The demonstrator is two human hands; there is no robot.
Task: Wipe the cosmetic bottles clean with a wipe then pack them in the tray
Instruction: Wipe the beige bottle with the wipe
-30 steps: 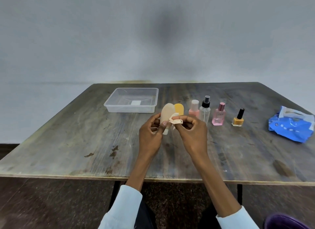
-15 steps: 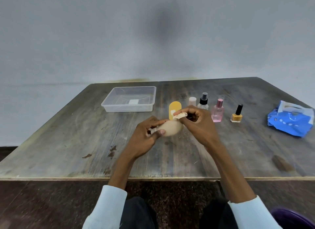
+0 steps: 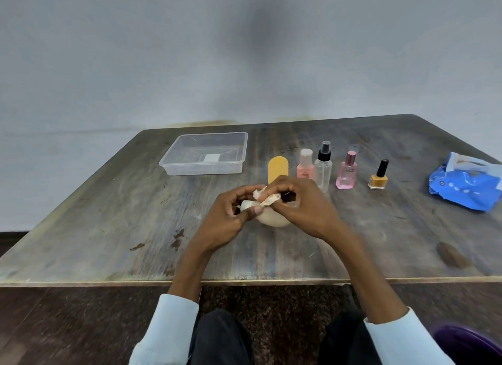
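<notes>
Left hand (image 3: 228, 215) gripping beige bottle (image 3: 273, 219) just above surface (image 3: 108, 229), fingers curled around it. Right hand (image 3: 301, 207) pinching crumpled wipe (image 3: 267, 200) against bottle top. Behind: yellow bottle (image 3: 277, 169), pink-capped bottle (image 3: 305, 165), spray bottle (image 3: 323, 166), pink perfume bottle (image 3: 346, 171), nail polish (image 3: 378, 176) in a row. Blue wipe pack (image 3: 467, 185) at right. Clear tray (image 3: 206, 154) far left, no bottles inside.

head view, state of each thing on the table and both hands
tray: empty
beige bottle: held, on its side
wipe: crumpled, pressed on bottle
left hand: gripping bottle
right hand: pinching wipe
five bottles: upright, capped
wipe pack: flap open
</notes>
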